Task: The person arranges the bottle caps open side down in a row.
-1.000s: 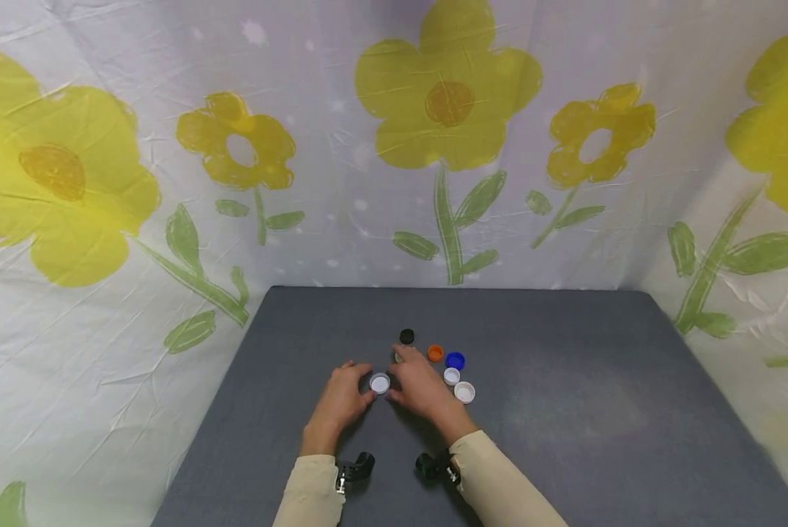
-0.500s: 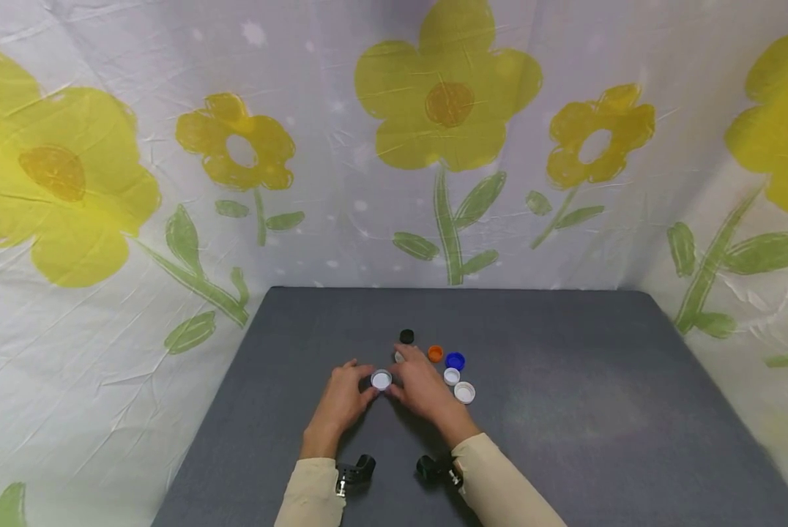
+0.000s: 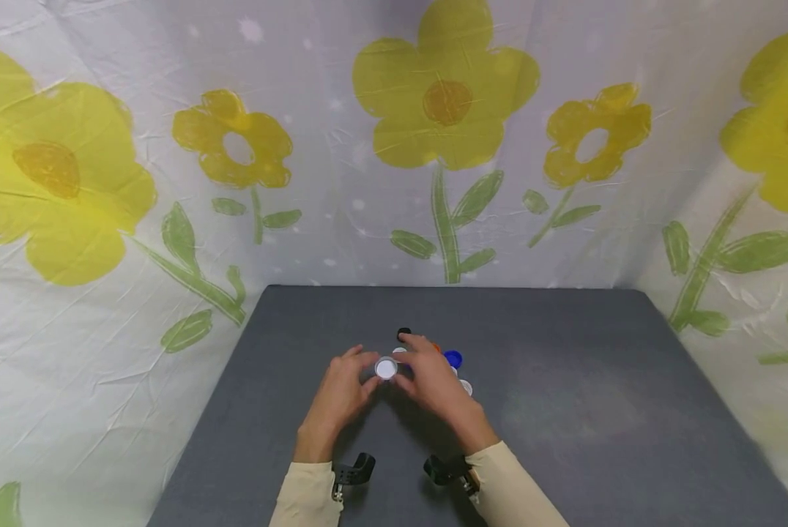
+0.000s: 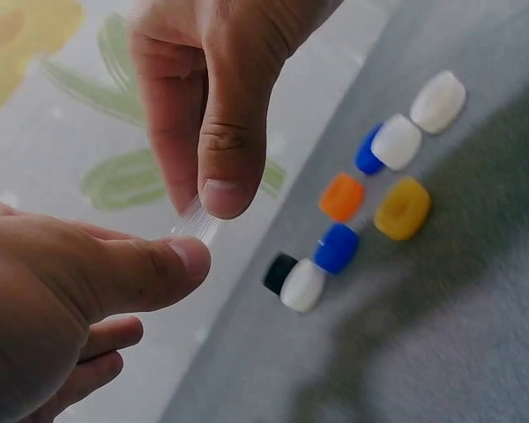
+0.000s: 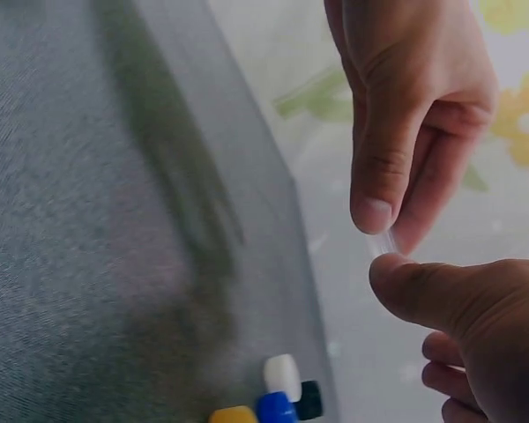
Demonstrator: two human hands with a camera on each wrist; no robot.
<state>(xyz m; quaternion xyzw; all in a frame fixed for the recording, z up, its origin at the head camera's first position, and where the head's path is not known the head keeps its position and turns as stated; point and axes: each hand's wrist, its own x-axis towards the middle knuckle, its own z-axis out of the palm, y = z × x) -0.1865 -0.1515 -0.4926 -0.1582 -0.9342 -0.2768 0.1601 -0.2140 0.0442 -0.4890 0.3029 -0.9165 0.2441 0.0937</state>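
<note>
Between my two hands is a round, white-faced bottle cap (image 3: pixel 386 368) with a clear rim, raised above the table. My left hand (image 3: pixel 343 391) pinches its left side with thumb and fingers, and my right hand (image 3: pixel 439 384) pinches the opposite side. From the left wrist, the ridged clear edge of the cap (image 4: pixel 199 222) shows between both thumbs, its face mostly hidden by the fingers. Just behind my right fingers lie a white cap (image 3: pixel 400 350) and a black cap (image 3: pixel 403 334).
Beside my right hand lie an orange cap (image 3: pixel 436 348), a blue cap (image 3: pixel 453 359) and a white cap (image 3: pixel 466 387), partly covered by it. A yellow cap (image 4: pixel 403 209) and a second blue cap (image 4: pixel 338 248) show from the left wrist. A flowered cloth (image 3: pixel 328 219) hangs behind the grey table (image 3: pixel 565 424).
Both hands have lifted the cap up and slightly away, a little to the right. My right hand now covers more of the caps beside it.
</note>
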